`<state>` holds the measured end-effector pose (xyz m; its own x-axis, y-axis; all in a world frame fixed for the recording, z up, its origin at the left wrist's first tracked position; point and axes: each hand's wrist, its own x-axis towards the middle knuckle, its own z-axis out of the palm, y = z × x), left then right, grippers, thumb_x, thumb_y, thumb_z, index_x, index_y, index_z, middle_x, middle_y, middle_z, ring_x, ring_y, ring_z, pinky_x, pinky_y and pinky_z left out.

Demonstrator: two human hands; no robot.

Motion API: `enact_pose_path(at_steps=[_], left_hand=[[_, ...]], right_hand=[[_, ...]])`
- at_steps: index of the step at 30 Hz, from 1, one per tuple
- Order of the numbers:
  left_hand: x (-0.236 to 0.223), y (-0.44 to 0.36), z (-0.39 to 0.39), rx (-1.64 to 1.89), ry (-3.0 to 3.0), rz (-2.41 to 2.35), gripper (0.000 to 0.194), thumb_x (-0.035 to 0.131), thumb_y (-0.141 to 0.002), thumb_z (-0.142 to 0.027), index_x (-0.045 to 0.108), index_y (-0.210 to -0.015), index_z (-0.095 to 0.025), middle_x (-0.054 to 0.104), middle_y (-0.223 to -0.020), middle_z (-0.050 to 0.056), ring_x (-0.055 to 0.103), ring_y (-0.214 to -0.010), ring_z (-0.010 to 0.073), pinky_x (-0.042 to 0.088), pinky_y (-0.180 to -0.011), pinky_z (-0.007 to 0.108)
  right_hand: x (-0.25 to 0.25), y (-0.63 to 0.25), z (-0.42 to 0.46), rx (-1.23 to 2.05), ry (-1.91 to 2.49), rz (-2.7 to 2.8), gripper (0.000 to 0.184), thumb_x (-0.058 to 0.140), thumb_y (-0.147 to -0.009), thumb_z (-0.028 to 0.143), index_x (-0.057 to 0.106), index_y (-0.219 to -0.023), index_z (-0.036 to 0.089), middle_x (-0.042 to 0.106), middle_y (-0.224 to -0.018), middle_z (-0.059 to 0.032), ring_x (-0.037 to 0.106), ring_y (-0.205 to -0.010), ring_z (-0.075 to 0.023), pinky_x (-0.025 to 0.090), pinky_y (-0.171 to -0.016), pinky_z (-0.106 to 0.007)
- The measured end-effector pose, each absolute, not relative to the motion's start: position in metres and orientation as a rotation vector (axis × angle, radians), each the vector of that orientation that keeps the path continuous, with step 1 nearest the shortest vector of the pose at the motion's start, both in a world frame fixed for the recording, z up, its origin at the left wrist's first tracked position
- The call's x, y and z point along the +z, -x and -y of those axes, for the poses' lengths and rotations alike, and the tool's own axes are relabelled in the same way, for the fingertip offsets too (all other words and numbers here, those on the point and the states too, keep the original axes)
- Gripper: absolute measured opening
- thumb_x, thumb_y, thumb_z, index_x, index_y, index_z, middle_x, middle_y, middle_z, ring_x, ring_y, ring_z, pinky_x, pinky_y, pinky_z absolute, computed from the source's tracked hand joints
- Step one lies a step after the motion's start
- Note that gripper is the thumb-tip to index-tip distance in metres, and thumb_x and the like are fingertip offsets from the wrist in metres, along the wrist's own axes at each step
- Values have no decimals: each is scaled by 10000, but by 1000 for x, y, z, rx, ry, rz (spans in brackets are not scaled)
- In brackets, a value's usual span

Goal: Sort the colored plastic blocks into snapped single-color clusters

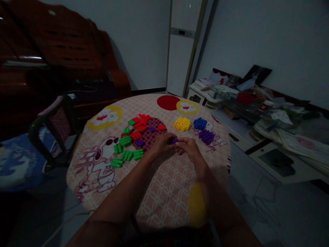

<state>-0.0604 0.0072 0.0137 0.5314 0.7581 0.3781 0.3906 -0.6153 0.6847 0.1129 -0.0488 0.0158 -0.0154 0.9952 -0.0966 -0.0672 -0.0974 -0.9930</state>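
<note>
Both hands meet over the round table, the left hand and the right hand closed on one small purple piece, pinched between their fingertips. It is above the patterned tablecloth, between the loose pieces on the left and three tight piles on the right.

The piles are one yellow, one blue and one purple. The blue pile is just beside the purple pile; the single knobs in each are too small to count surely.

To the left lie seven green groups, each of a few short sticks, and two purple groups. Several red groups lie among them; some overlap, so their exact number cannot be told.

The cloth shows one red circle and two yellow patches with white bears, plus a plain yellow patch by the right forearm.

On the cluttered side unit stands one red and white cup; its label is too small and dark to read, as are the papers.
</note>
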Motion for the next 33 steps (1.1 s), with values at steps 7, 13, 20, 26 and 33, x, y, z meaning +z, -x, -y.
enact_pose_path(at_steps=[7, 13, 20, 26, 33], left_hand=[[16, 60, -5, 944, -2099, -848, 375, 714, -714, -194, 702, -1087, -169, 746, -1027, 77, 695, -884, 192, 561, -802, 310], [16, 65, -10, 978, -1781, -772, 374, 738, -731, -308, 701, -1061, -135, 745, -966, 92, 699, -833, 192, 562, -754, 302], [10, 61, -10, 918, -1929, -747, 274, 725, -746, -294, 767, -980, -158, 757, -944, 94, 698, -855, 207, 553, -786, 319], [13, 59, -7, 936, -1943, -762, 340, 667, -815, -327, 750, -1098, -158, 750, -1066, 121, 698, -938, 217, 558, -829, 326], [14, 70, -14, 974, -1855, -942, 309, 639, -802, -369, 732, -1005, -155, 764, -945, 80, 700, -830, 200, 561, -749, 300]], right_hand=[[12, -115, 50, 1293, 1230, 1105, 344, 772, -684, 463, 681, -827, 163, 657, -579, 6, 578, -476, -108, 447, -478, -215], [17, -121, 54, 1325, 1240, 1218, 313, 742, -712, 460, 690, -787, 161, 665, -608, -7, 591, -513, -113, 464, -512, -225], [17, -125, 53, 1195, 1355, 1291, 241, 733, -670, 387, 709, -736, 157, 610, -576, 25, 486, -443, -73, 359, -433, -200], [21, -148, 60, 1078, 1340, 1179, 262, 757, -637, 379, 665, -767, 171, 640, -568, 23, 496, -416, -87, 367, -405, -204], [9, -229, 64, 368, 1476, 763, 360, 747, -628, 454, 623, -817, 175, 681, -649, -14, 624, -541, -165, 510, -522, -281]])
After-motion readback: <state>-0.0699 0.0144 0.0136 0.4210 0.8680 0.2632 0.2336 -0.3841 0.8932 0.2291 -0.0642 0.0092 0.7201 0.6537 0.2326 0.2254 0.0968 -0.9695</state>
